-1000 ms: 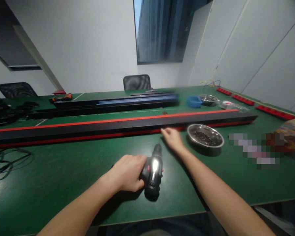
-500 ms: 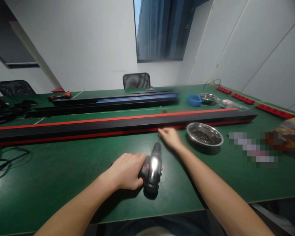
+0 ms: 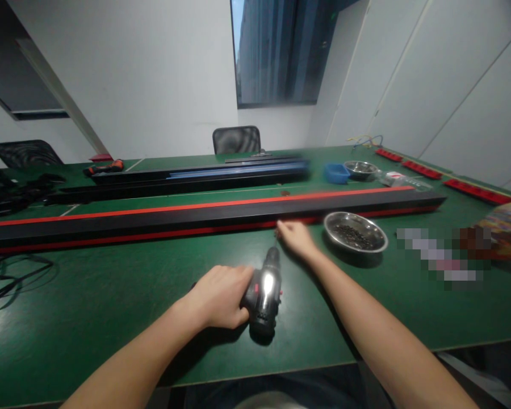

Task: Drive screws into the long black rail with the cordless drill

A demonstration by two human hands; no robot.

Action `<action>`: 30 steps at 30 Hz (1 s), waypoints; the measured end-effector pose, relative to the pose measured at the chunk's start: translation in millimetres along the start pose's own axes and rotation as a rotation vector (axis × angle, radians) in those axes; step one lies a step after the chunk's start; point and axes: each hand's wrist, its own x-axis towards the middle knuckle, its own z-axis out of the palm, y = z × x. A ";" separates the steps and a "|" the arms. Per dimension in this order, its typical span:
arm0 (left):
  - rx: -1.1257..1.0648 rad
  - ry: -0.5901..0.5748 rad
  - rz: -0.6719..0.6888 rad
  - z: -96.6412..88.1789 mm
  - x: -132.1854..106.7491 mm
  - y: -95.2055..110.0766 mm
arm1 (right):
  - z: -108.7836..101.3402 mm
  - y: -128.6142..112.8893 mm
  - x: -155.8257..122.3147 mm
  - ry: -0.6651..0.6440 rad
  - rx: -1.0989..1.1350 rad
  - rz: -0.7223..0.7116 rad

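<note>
While a black and silver power drill [image 3: 266, 301] is gripped firmly by the left hand [image 3: 217, 296], its nose is pointed away from the body, toward the near side of a long black bar [image 3: 187, 221] edged with red strips. Just beyond the drill's tip, the right hand [image 3: 296, 237] is held with thumb and fingers drawn together beside the bar's near edge; whether something small is pinched there cannot be told. Right of that hand, a metal bowl [image 3: 375, 233] is partly filled with small dark pieces [image 3: 352, 236]. All of this is borne by a green table [image 3: 123, 301], across which the bar is laid nearly from side to side. To the left, black cables [image 3: 15, 275] are loosely coiled. Behind the bar, other dark bars [image 3: 196, 182] are laid, with a blue tray [image 3: 336, 174] placed to their right. Farther back, a mesh-backed chair [image 3: 236, 141] is seen.
</note>
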 end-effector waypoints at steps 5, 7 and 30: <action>0.003 0.000 -0.002 0.5 0.1 -0.8 | -1.6 -2.5 0.0 0.020 0.078 0.033; 0.005 0.002 -0.003 1.7 0.3 -1.4 | -3.5 -5.4 -0.5 -0.001 0.162 0.054; -0.015 0.087 0.042 9.7 -0.3 -7.7 | -12.4 -14.7 -9.7 -0.025 0.307 0.065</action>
